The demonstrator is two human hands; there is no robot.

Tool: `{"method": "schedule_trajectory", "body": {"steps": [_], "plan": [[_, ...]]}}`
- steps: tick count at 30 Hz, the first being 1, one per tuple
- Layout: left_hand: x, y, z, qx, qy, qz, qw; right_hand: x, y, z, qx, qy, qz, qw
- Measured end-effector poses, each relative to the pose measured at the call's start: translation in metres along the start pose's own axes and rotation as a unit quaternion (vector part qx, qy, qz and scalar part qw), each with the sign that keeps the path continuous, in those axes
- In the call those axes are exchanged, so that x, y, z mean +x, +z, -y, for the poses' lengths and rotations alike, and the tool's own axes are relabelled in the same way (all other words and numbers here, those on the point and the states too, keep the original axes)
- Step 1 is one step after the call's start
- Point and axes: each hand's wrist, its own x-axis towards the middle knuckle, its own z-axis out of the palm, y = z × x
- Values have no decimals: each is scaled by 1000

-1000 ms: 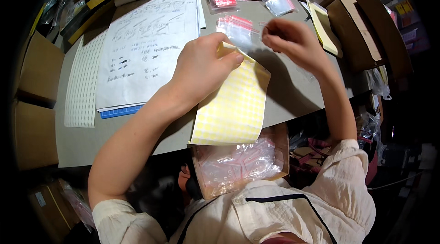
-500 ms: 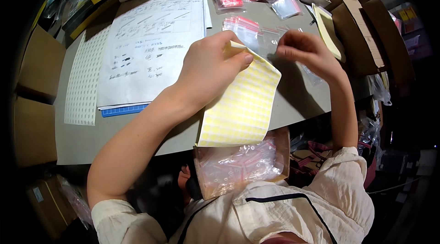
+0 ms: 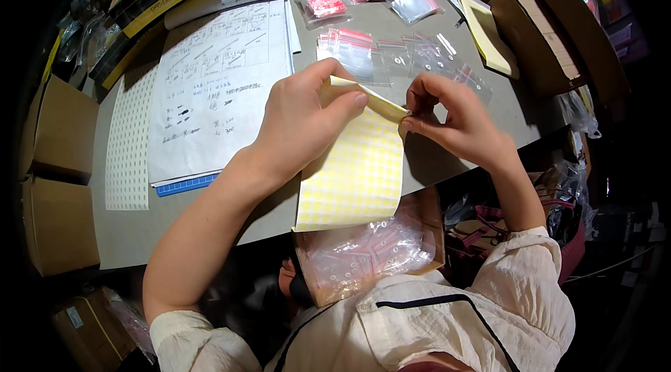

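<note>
My left hand (image 3: 297, 117) grips the top of a sheet of round yellow stickers (image 3: 353, 180), thumb in front and fingers behind. The sheet hangs tilted over the table's near edge, its upper part curled back. My right hand (image 3: 458, 120) is closed in a pinch at the sheet's upper right edge, thumb and forefinger together. Whether a single sticker is between those fingertips is too small to tell. Beneath the sheet, clear zip bags with red-edged tops (image 3: 370, 253) fill an open cardboard box (image 3: 432, 222) against my front.
Small clear bags (image 3: 398, 57) with round white labels lie behind my hands, beside red-topped zip bags (image 3: 349, 47). Handwritten papers (image 3: 210, 99) on a blue board (image 3: 185, 185) and a white label sheet (image 3: 129, 148) lie left. A yellow pad (image 3: 489, 40) is at right, near cardboard boxes (image 3: 542, 23).
My right hand has come left and down from apart to pinch the sheet's right edge. The view has shifted slightly; my left hand still holds the sheet.
</note>
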Motion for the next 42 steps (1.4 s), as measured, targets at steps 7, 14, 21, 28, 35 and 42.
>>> {"method": "schedule_trajectory", "body": {"steps": [7, 14, 21, 28, 35, 42], "plan": [[0, 0, 2, 5, -17, 6, 1000, -9, 10, 6, -95, -77, -55, 991], [-3, -1, -5, -40, -4, 38, 998, -10, -4, -1, 85, 30, 36, 995], [-4, -1, -5, -24, 16, 47, 998, -13, -2, -1, 39, -18, 14, 999], [-2, 1, 0, -15, 5, 19, 1000, -17, 13, 14, -169, -125, -88, 974], [8, -5, 14, 9, -55, -9, 998, -1, -3, 22, -121, -201, -86, 968], [3, -2, 9, 11, -47, 1, 999, 103, -28, -24, 32, 127, 165, 978]]}}
